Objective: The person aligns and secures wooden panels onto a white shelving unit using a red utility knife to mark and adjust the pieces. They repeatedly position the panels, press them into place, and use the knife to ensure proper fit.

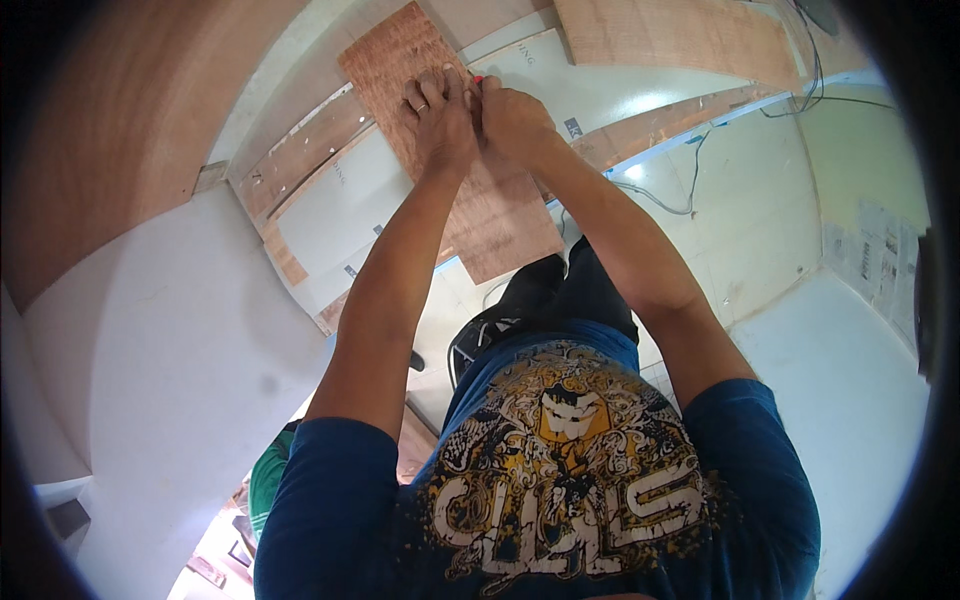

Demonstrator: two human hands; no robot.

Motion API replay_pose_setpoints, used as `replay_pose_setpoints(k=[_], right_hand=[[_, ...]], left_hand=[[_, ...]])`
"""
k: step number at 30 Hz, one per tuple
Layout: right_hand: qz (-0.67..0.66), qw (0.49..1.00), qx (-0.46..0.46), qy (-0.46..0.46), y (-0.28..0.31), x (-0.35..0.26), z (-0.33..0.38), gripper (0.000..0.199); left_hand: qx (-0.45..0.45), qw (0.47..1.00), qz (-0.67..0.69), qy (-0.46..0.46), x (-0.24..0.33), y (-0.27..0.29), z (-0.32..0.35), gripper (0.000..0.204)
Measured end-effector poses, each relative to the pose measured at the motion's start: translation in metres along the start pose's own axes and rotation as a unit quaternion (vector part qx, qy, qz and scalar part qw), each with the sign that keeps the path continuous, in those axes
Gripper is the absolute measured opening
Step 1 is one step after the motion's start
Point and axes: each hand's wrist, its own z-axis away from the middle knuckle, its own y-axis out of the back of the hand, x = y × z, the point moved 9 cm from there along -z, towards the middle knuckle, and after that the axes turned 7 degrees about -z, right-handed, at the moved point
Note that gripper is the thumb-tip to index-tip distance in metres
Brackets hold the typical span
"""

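The left hand [437,115] lies flat on the board [500,220], fingers together. The right hand [508,112], just beside it, pinches a small red tool [477,79] — tip at the board's edge.

We've got both arms stretched far out, left hand [437,112] flat with fingers spread, right hand [508,112] curled just beside it.

Small red object [478,79] between hands mostly hidden, kind unclear; right hand [512,112] grip not visible.
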Motion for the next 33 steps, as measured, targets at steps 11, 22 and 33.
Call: replay_pose_setpoints(k=[11, 22, 33], right_hand=[[-0.001, 0.998, -0.012, -0.069, -0.004, 0.012, 0.078, 0.031], [-0.275, 0.953, 0.103, -0.071, 0.054, 0.081, 0.151, 0.034], [-0.483, 0.842, 0.214, -0.114, -0.022, 0.144, 0.108, 0.033]], left_hand=[[0.025, 0.999, -0.048, -0.008, 0.001, 0.008, -0.004, 0.065], [0.033, 0.999, -0.006, 0.009, 0.002, 0.003, -0.002, 0.063], [0.009, 0.925, 0.210, 0.316, -0.128, -0.006, 0.172, 0.078]])
